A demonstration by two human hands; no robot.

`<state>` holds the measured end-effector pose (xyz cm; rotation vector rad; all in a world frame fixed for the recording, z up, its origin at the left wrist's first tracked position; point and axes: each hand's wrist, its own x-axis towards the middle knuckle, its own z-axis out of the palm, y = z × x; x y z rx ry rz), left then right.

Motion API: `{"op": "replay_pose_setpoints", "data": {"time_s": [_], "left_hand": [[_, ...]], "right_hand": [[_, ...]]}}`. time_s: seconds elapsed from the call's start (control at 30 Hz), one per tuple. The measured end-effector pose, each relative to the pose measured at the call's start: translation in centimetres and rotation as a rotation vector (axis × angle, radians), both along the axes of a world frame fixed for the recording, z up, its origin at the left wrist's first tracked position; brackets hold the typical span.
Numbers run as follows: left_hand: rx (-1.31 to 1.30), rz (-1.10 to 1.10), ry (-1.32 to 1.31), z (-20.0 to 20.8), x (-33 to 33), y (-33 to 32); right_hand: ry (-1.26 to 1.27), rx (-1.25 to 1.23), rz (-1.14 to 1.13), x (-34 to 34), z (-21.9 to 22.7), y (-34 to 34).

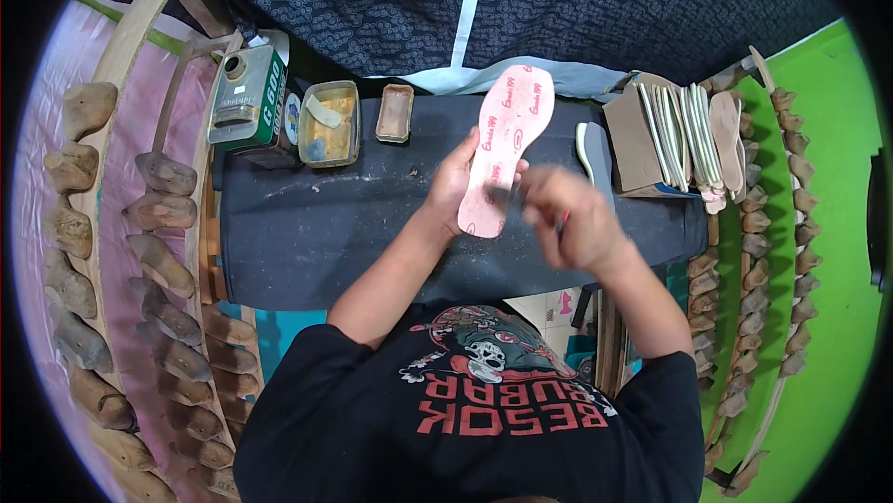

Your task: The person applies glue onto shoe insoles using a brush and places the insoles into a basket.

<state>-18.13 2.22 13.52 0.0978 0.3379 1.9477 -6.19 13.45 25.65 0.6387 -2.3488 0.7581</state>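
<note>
Over the dark worktable [316, 243], my left hand [448, 183] grips a pink insole [512, 117] by its edge near the narrower end. Dark red printing covers the face turned up, and the wide end points away from me. My right hand [579, 220], smeared by motion, is closed around a small tool. The tool's dark tip [499, 194] lies against or just over the insole's narrow part. Most of its handle is hidden in my fingers, with a bit of red showing, so its exact kind cannot be made out.
At the back left stand a green-and-white metal can [244, 99], a yellowed tub [330, 154] and a smaller tub [394, 114]. A cardboard box [642, 140] with stacked insoles [684, 136] sits right, beside a grey, white-edged sole piece [595, 154]. Racks of wooden shoe lasts [160, 215] flank both sides.
</note>
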Motion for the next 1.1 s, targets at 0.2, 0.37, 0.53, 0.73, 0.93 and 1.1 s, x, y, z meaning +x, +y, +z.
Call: {"op": "replay_pose_setpoints", "data": {"time_s": [0.2, 0.37, 0.53, 0.73, 0.93, 1.1], "left_hand": [[0.066, -0.088, -0.039, 0.9, -0.1, -0.2], [-0.021, 0.019, -0.099, 2.3, 1.7, 0.3], [0.032, -0.029, 0.032, -1.0, 0.9, -0.3], [-0.003, -0.012, 0.057, -0.1, 1.3, -0.8], [0.1, 0.028, -0.054, -0.8, 1.5, -0.3], [0.011, 0.075, 0.02, -0.6, 1.8, 0.6]], "right_hand": [[-0.39, -0.086, 0.119, 2.2, 1.6, 0.0], [0.013, -0.078, -0.195, -0.7, 1.1, 2.9], [-0.048, -0.048, 0.059, 1.6, -0.2, 0.0], [-0.192, -0.219, 0.044, 0.8, -0.4, 0.5], [-0.059, -0.156, -0.039, 0.9, -1.1, 0.3], [-0.168, -0.116, 0.192, 3.1, -1.0, -1.0]]}}
